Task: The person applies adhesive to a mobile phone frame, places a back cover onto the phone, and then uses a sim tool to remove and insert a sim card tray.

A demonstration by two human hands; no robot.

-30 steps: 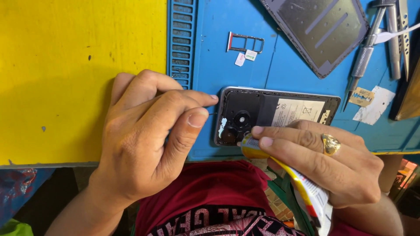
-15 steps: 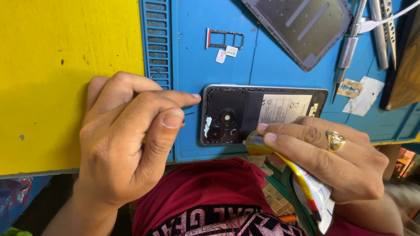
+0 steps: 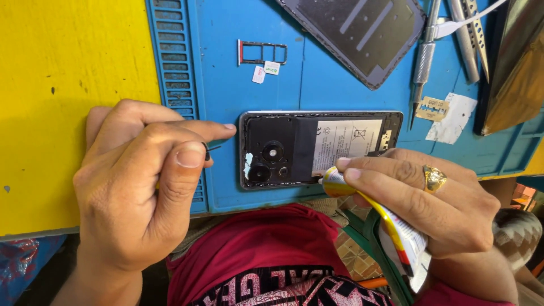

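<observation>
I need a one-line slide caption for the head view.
Right hand presses a glue tube to an opened phone; left hand pinches a small dark part.

A bright blue rubber work mat (image 3: 340,90) lies beside a yellow tabletop (image 3: 62,85). On the mat, an opened black phone (image 3: 317,148) shows a white battery label (image 3: 345,144). The right hand (image 3: 430,207), wearing a gold ring (image 3: 434,178), holds a yellow, red and white glue tube (image 3: 391,226). Below is a dark red shirt (image 3: 266,255) with black lettering.
</observation>
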